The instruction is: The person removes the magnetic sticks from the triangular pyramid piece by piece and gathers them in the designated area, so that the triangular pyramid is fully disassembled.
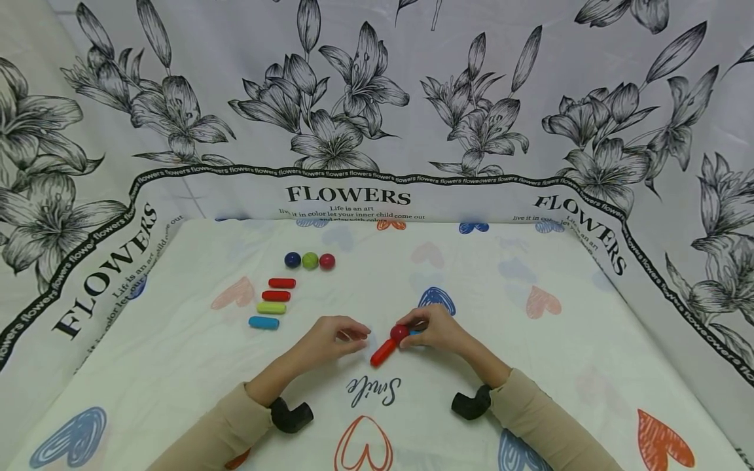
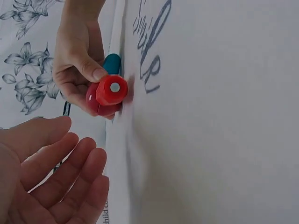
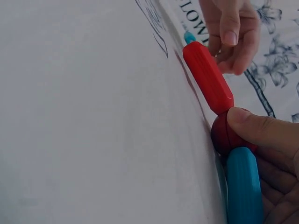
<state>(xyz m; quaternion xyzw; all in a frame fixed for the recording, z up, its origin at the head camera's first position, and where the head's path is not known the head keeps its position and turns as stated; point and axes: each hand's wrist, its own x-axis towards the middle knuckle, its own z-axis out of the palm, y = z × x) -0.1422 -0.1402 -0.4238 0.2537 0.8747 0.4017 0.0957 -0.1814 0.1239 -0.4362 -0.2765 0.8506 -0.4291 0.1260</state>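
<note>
Right hand (image 1: 438, 330): its thumb and fingers curl round a dark red ball (image 1: 399, 333), pinching it; a teal rod (image 3: 244, 184) lies under the same fingers, joined to that ball.
Red rod (image 1: 383, 352): one end touches the dark red ball, and its long axis runs from the ball toward 7 o'clock in the head view, its free end low on the heart-print cloth (image 1: 530, 366).
Left hand (image 1: 332, 338): its fingers are loosely curled and grip nothing; the fingertips sit at about 10 o'clock from the rod's free end, near but apart.
Nearer hand: the right hand already holds the joint; the left is the closer one to the rod's free end.
Spare pieces: four rods (image 1: 273, 302) and three balls (image 1: 309, 261) lie at 10 to 11 o'clock, well apart from both hands.
</note>
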